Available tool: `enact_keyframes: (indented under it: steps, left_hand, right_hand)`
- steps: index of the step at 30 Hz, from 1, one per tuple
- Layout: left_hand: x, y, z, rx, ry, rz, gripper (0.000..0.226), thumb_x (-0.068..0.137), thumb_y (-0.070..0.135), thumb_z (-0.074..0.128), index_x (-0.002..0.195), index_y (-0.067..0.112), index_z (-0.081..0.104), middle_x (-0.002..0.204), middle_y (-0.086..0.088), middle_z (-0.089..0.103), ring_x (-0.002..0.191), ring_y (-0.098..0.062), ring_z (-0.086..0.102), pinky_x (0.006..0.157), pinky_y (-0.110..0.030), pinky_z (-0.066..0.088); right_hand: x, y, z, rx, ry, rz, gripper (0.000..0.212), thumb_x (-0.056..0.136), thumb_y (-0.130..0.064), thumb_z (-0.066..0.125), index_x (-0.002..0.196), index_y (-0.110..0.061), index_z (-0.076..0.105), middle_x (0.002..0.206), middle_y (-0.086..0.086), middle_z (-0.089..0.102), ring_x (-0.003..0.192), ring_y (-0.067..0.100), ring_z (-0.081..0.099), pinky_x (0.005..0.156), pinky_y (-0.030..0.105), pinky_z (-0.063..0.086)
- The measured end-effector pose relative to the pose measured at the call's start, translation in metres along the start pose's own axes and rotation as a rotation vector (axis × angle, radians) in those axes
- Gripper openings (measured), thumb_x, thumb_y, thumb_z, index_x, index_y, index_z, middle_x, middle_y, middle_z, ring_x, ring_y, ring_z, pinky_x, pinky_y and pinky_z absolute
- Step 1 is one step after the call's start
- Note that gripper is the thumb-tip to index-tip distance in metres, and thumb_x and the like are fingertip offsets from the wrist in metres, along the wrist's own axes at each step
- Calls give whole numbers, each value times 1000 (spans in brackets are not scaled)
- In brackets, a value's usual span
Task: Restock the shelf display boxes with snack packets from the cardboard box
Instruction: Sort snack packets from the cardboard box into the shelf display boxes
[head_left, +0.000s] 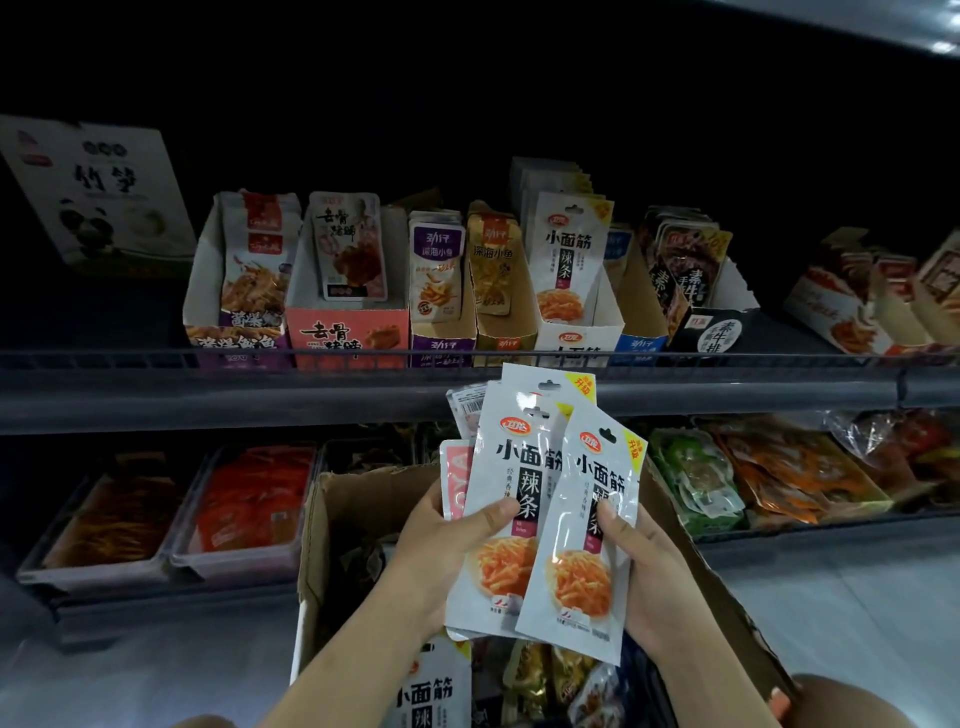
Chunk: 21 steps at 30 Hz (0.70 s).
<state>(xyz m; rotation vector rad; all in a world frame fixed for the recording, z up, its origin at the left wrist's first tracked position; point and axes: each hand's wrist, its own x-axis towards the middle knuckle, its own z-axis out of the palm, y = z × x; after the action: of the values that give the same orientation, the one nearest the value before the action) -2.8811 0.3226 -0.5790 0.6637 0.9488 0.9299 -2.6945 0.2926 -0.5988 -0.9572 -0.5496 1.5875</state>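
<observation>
1. While both hands work above an open cardboard box (363, 499), the left hand (436, 551) grips a fanned stack of white snack packets (501, 519), thumb curled across the front packet and fingers (434, 501) wrapped behind.
2. The right hand (644, 566) holds the frontmost packet (582, 545) of the fan, thumb pressed on its face, the other fingers clamped behind it and hidden.
3. Behind the white packets in the left hand sit a pink-edged packet (454, 478) and one showing a barcode (465, 408).
4. Inside the cardboard box below the hands lie more packets, among them another white one (431, 691) with the same printing and several yellowish ones (545, 670).
5. On the upper shelf (208, 395), directly above the hands, a white display box (582, 338) carries matching white packets (566, 260) standing upright.
6. Further display boxes flank it: purple (441, 343), pink (348, 332), blue (641, 345) and black (711, 330), each holding its own packets.
7. At far left a panda-printed carton (98, 192) leans on the same shelf.
8. On the lower shelf, clear trays (239, 551) hold red and orange packets.
</observation>
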Motion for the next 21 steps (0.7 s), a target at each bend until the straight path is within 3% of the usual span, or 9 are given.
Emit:
enact_keyframes:
  steps: [2,3,6,10,14,16,18,21]
  left_hand:
    - [0,1,0,-7,5,6,61,57,12,79,116,10,62,104,-16,73,94,-37,70,87,-54,54]
    - [0,2,0,-11,8,8,61,57,12,79,116,9,62,104,-16,73,94,-38,70,87,-54,54]
    - [0,4,-2,-27,6,19,61,60,12,78,118,8,62,106,-17,72,95,-39,70,88,-57,53]
    - [0,6,-4,-9,15,53,60,60,15,78,117,9,63,106,-15,73,97,-36,70,92,-58,51]
    - [0,6,-3,26,30,63,59,57,16,80,114,11,64,102,-13,74,93,-34,71,89,-56,53]
    - [0,3,-2,40,38,71,59,56,16,81,112,12,64,101,-12,75,92,-35,72,88,-56,53]
    - [0,1,-2,54,48,85,54,59,13,81,110,12,64,99,-12,75,90,-34,72,86,-55,55]
    - [0,0,0,70,43,109,44,66,9,79,107,14,64,97,-10,75,87,-31,73,82,-49,57]
  right_hand:
    - [-3,-2,3,-5,7,-3,77,45,-30,96,114,-11,68,117,19,66,97,35,69,66,44,58]
    - [-3,-2,2,3,12,-9,65,57,-27,90,115,-10,67,116,18,67,96,34,69,65,44,58]
    - [-5,-3,-2,16,54,-27,41,81,-17,61,122,-9,61,120,18,65,102,36,67,70,47,58]
    - [-7,-6,-2,14,84,-41,73,59,-27,90,124,-11,61,123,18,64,111,39,62,80,54,55]
    - [-9,-10,-1,-34,57,-52,40,76,-15,69,116,-10,64,116,17,67,103,36,66,75,50,57]
    - [-9,-11,3,-90,9,-49,55,60,-24,88,109,-9,68,113,19,68,99,36,68,69,46,58]
    - [-10,-11,10,-183,1,-37,77,44,-33,95,111,-6,67,113,20,68,101,37,67,71,44,57]
    - [-11,-11,16,-272,-12,-49,64,59,-28,87,114,-4,65,114,18,68,103,35,66,78,44,55]
